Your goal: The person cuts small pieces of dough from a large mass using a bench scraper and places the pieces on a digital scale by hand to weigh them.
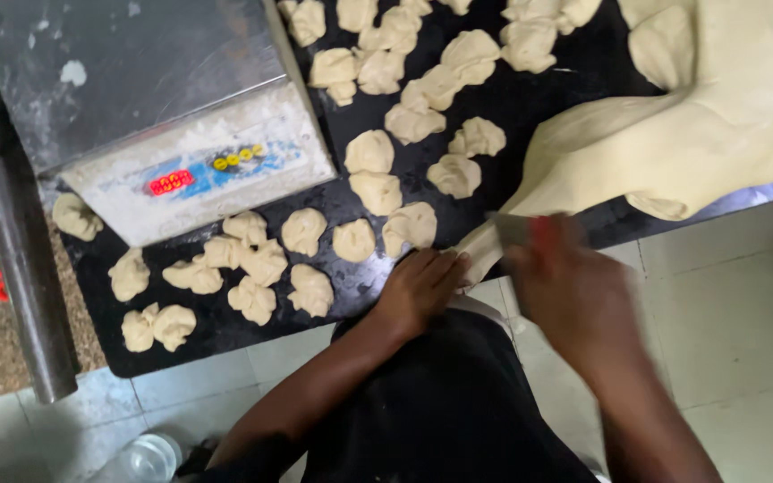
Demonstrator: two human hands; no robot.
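My left hand (pixel 418 291) pinched the thin end of the big dough mass (pixel 673 143) at the black counter's (pixel 530 98) near edge. My right hand (pixel 570 291), blurred, gripped a knife (pixel 516 231) against that end. Small dough pieces (pixel 378 192) lay beside the scale (pixel 190 170).

Dough mass (pixel 709 134): soft, matt, smooth. Beside it, black worktop (pixel 530 107): glossy. Beyond the worktop's portions, scale platform (pixel 136 72): brushed metal, flour-dusted.
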